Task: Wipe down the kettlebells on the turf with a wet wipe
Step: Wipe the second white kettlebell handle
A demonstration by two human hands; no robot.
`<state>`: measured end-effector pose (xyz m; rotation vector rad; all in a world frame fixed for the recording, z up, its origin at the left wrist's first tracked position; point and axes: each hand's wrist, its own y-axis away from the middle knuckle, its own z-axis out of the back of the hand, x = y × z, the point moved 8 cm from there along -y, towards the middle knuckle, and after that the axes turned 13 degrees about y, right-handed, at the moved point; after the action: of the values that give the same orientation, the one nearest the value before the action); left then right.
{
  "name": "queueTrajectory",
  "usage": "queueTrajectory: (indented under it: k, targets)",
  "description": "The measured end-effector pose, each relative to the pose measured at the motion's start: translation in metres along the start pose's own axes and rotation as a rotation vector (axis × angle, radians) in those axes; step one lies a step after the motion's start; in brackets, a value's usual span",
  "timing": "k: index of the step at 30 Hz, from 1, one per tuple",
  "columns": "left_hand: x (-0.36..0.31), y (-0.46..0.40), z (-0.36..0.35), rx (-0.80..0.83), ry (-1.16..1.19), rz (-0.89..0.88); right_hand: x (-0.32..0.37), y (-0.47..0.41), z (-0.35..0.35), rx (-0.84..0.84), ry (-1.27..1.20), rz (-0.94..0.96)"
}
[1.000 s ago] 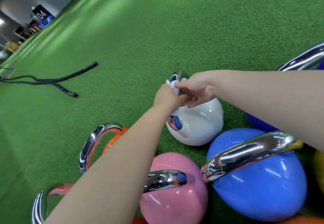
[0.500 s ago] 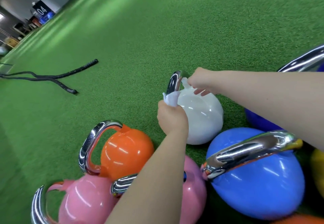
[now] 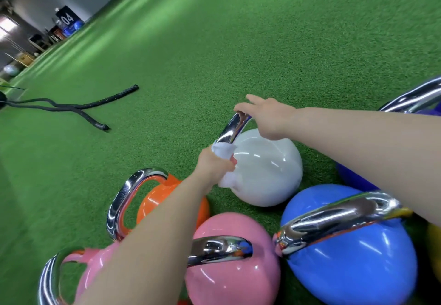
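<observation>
Near the middle of the frame a glossy white kettlebell (image 3: pixel 265 168) sits on coarse green turf (image 3: pixel 238 42), its round body smooth and its curved handle (image 3: pixel 232 128) mirror-bright chrome. The left hand (image 3: pixel 216 165) clenches a crumpled white wet wipe (image 3: pixel 223 152) against the lower end of that handle. The right hand (image 3: pixel 268 116) rests over the handle's top, fingers stretched out and loose. Shiny kettlebells crowd the lower frame: an orange one (image 3: pixel 152 199), two pink ones (image 3: pixel 229 278) (image 3: pixel 95 269), and a large blue one (image 3: pixel 353 257), all chrome-handled. At mid left lies a black braided rope (image 3: pixel 78 106). A dark sign (image 3: pixel 66 18) at upper left reads "04".
</observation>
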<state>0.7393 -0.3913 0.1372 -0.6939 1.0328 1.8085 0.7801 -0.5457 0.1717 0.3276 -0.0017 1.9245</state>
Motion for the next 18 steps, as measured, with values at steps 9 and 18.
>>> queueTrajectory:
  k: [9,18]
  targets:
    - [-0.043,-0.036,0.013,0.126,-0.794,-0.341,0.011,0.007,-0.005,0.052,-0.179,0.179]
    - [-0.087,-0.022,-0.051,0.21,-1.131,-0.545,0.007,0.0,0.0,0.025,-0.077,0.17]
